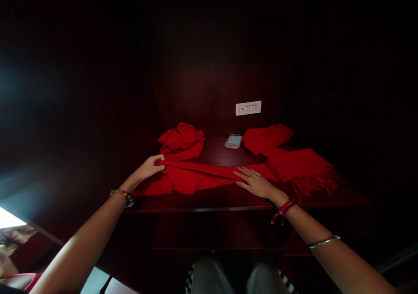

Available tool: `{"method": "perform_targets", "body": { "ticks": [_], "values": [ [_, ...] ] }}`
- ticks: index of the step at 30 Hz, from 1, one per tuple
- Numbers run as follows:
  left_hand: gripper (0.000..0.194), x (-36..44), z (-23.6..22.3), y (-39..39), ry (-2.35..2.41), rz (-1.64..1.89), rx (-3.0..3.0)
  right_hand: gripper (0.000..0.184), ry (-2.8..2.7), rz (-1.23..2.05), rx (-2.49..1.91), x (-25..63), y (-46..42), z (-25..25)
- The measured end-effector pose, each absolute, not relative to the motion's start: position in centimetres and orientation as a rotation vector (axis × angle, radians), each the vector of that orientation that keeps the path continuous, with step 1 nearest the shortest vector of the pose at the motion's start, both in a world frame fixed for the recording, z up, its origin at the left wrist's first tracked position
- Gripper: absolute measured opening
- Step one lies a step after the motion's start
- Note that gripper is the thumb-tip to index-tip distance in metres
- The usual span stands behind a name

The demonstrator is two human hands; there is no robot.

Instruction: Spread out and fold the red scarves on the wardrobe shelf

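A long red scarf (pixel 209 172) with a fringed right end stretches across the dark wooden shelf (pixel 225 157). My left hand (pixel 153 166) pinches a fold of it at the left, pulling the cloth into a taut band. On the right, my right hand (pixel 256 183) lies flat on the scarf with its fingers spread. Behind my left hand is a crumpled heap of red cloth (pixel 181 138). Another folded red cloth (pixel 267 138) rests at the back right, close to the fringed part. Whether these pieces join the scarf I cannot tell.
A white socket panel (pixel 248 108) is set in the dark back wall. Below it, a small pale object (pixel 233 141), blurred out, lies on the shelf. The shelf's front edge (pixel 209 209) runs just before my hands, above a lower compartment and my knees.
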State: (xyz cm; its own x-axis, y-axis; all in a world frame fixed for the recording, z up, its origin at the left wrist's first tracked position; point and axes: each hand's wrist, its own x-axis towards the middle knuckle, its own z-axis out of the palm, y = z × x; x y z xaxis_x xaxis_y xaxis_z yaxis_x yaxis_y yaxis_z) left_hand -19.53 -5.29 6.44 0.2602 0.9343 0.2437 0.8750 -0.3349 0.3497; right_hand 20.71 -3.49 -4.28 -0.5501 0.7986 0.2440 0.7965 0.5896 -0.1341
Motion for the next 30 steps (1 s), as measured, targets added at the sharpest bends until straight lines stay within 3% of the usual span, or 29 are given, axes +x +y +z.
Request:
{"method": "perform_targets", "body": {
  "ticks": [6,10,14,17,24,30],
  "values": [
    [0.02,-20.1,9.6,-5.1,1.986,0.297,3.028,0.054,-2.565,0.004,-1.297,21.0,-3.8,-4.0],
    [0.028,-20.0,8.3,-5.8,2.072,0.062,3.056,0.049,-2.527,0.01,-1.303,20.8,-3.9,-4.0],
    [0.056,-18.3,6.4,-6.6,2.02,-0.342,2.837,0.046,-2.513,0.007,-1.295,20.7,-4.1,-3.7],
    [0.072,-14.7,5.8,-7.2,1.861,-0.339,2.769,0.043,-2.522,0.021,-1.259,20.8,-4.2,-3.6],
    [0.051,-5.3,1.6,-6.1,1.469,-0.017,2.896,0.04,-2.491,0.038,-1.18,21.1,-4.1,-3.9],
    [0.033,-6.2,0.7,-5.7,1.354,0.166,3.035,0.039,-2.455,0.001,-1.068,20.9,-3.8,-3.9]
  ]
}}
